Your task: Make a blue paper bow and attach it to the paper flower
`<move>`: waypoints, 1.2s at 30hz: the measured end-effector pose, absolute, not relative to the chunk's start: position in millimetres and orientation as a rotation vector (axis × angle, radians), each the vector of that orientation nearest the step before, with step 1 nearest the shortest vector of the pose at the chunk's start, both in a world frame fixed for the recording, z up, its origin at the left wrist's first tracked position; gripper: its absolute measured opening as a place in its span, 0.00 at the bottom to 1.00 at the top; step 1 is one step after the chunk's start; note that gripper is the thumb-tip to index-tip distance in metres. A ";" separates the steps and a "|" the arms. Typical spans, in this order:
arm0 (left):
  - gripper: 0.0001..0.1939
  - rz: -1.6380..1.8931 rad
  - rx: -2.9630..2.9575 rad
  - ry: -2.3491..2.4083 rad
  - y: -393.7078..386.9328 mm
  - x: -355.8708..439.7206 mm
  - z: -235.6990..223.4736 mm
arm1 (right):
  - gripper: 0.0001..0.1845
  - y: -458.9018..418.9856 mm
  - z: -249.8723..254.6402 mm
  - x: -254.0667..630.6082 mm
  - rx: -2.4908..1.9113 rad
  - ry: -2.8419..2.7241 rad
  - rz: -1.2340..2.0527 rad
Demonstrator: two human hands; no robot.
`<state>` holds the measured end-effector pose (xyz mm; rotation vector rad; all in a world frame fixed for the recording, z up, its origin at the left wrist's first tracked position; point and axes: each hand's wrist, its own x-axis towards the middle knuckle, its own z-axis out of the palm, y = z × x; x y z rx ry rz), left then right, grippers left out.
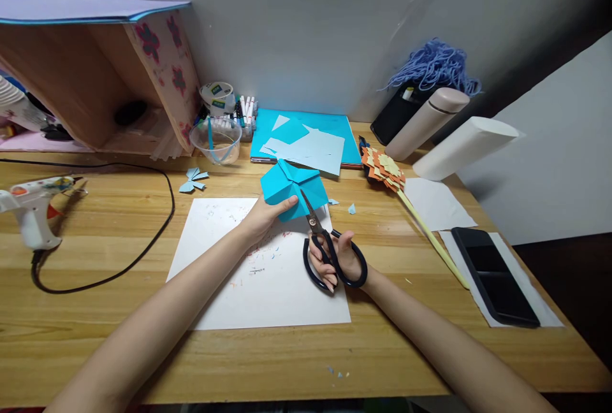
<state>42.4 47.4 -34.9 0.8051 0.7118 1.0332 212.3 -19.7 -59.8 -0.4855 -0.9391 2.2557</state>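
My left hand (264, 217) pinches a folded piece of turquoise paper (292, 185), thumb on top, with creases running out from its middle. My right hand (337, 260) grips black-handled scissors (313, 222), fingers through the loops. The blades point up and away from me and meet the paper's near right part. Beneath both hands lies a white sheet (215, 298) marked with coloured specks. Small light-blue scraps (352, 209) sit just right of the turquoise paper. A cut light-blue paper shape (193, 180) rests on the table to the left.
At left are a glue gun (33, 209) with a black cord and an open box (162, 75). A clear plastic cup (216, 142) stands behind. Blue sheets (306, 139) lie at the back. Right are a paper flower (383, 169), a bottle (425, 123) and a phone (495, 279).
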 end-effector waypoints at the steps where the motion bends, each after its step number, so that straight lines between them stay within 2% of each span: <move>1: 0.26 1.025 0.808 0.703 47.0 42.2 -34.6 | 0.38 -19.6 -58.0 212.2 -0.484 -0.938 2.252; 16: 0.28 0.985 0.836 0.679 47.1 40.4 -35.6 | 0.35 -18.4 -63.4 211.7 -0.413 -0.921 2.272; 25: 0.32 0.968 0.856 0.691 46.7 40.9 -34.0 | 0.38 -22.4 -55.6 211.1 -0.449 -0.910 2.248; 36: 0.30 0.977 0.852 0.683 45.4 41.1 -30.3 | 0.37 -22.0 -57.9 211.4 -0.502 -0.936 2.262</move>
